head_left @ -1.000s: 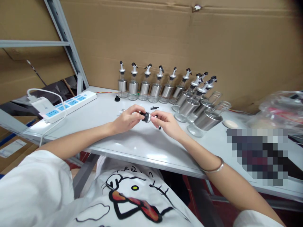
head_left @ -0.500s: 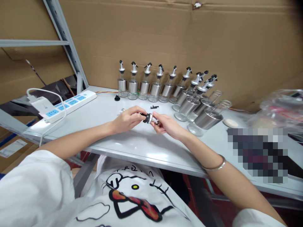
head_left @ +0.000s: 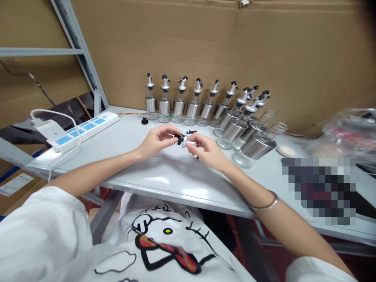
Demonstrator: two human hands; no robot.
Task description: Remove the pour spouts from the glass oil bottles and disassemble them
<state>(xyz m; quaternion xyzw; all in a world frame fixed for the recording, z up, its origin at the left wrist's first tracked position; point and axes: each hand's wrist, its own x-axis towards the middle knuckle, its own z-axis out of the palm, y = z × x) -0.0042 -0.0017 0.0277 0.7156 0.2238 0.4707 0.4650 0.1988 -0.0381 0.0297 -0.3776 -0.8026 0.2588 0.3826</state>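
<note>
Above the middle of the table, a silver and black pourer spout lies sideways between my two hands. My left hand pinches its black stopper end with thumb and forefinger. On the other side, my right hand grips the silver spout end, and its fingers hide part of it. A small black plastic piece lies on the table just behind my hands. Farther back to the left is a round black stopper.
Several glass oil bottles with steel sleeves and pourers line the back. Two bottles without pourers, one in front, stand at the right. A power strip is on the left, a white oval object and plastic bags on the right.
Both hands have risen slightly with the pourer spout. My left fingers have drawn back a little to the stopper's end, and more of the black stopper shows.
</note>
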